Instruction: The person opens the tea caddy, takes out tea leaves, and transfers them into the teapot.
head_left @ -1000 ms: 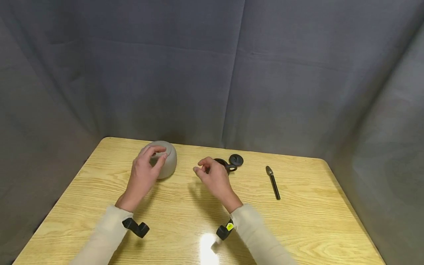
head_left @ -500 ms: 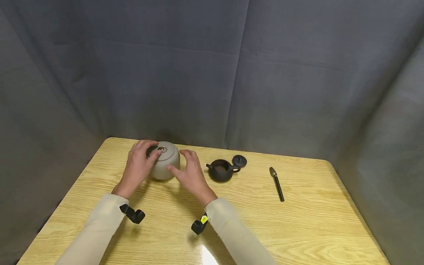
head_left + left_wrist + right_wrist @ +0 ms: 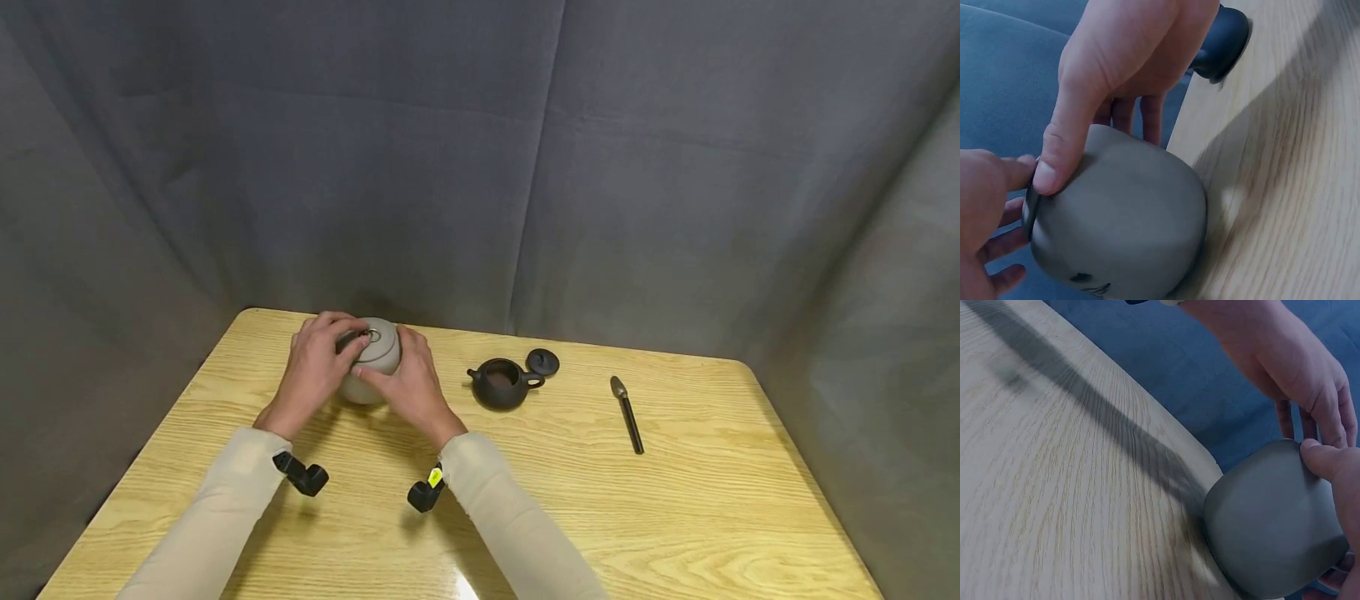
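A rounded grey lidded jar [image 3: 363, 390] stands at the back left of the table. My right hand [image 3: 415, 385] grips it from the right, its thumb on the shoulder just below the lid in the left wrist view and its fingers behind. My left hand [image 3: 313, 360] holds the jar lid [image 3: 386, 343] from the left, thumb and forefinger beside the small metal ring on top. The lid sits on the jar's mouth. In the right wrist view the left fingers reach past the far side of the jar [image 3: 1266, 515], partly hidden.
Right of the jar stands a small dark teapot [image 3: 500, 397] without its lid, spout toward the jar. Its round black lid [image 3: 542, 362] lies behind the handle. Farther right is a thin black-handled scoop [image 3: 630, 423]. Grey curtains [image 3: 420, 167] enclose the table [image 3: 712, 500].
My right hand has moved left from over the teapot to the jar and now grips its side. My left hand has stayed at the lid, shifting slightly. The teapot is uncovered to view.
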The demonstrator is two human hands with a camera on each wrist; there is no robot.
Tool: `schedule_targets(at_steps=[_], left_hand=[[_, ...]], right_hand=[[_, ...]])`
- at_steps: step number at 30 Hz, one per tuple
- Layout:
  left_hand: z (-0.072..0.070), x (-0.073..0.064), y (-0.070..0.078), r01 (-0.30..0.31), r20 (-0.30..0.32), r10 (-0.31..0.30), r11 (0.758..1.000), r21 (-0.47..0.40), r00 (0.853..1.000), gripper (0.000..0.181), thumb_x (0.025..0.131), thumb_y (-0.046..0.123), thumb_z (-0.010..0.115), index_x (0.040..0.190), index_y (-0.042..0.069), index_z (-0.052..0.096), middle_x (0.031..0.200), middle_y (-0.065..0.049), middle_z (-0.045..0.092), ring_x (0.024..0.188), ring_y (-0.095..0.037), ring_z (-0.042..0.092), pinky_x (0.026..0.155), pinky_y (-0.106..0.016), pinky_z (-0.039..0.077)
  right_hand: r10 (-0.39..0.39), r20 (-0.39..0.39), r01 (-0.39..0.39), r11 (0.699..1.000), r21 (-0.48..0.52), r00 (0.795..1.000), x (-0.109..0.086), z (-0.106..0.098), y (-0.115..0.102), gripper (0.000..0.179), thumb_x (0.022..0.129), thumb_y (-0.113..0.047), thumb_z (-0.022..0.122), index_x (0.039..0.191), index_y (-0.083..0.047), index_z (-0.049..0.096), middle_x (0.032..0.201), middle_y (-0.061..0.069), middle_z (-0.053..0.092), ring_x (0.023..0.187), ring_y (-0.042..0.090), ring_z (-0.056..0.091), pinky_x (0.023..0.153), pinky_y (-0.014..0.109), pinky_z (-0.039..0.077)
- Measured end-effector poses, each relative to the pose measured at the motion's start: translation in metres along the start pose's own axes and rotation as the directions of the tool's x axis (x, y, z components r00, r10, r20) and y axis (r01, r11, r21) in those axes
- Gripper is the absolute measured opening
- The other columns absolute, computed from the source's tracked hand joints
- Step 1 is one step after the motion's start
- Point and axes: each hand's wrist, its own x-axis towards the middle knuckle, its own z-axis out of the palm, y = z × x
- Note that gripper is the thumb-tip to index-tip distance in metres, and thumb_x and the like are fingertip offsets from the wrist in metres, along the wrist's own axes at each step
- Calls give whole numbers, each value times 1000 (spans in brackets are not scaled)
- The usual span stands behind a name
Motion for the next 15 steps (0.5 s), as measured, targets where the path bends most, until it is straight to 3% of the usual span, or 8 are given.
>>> schedule_targets(at_steps=[6,15], left_hand=[[0,6,4,4,39,-5,1000,27,999,29,103,25,74,124,6,76,133,-20,66,119,-42,55,99,-59,38],[0,14,5,58,69,-57,998,-20,996,26,102,20,74,117,-1,71,125,-23,66,117,-42,54,105,-60,36]], right_hand=[[16,-18,-16,1000,-2,1000,2,-1,2,98,92,-51,83,166,-9,34,164,12,42,140,28,53,113,46,52],[23,-8,-23,999,32,1000,3,2,1,96,91,-47,84,165,-8,36,162,12,44,136,27,54,112,45,52]])
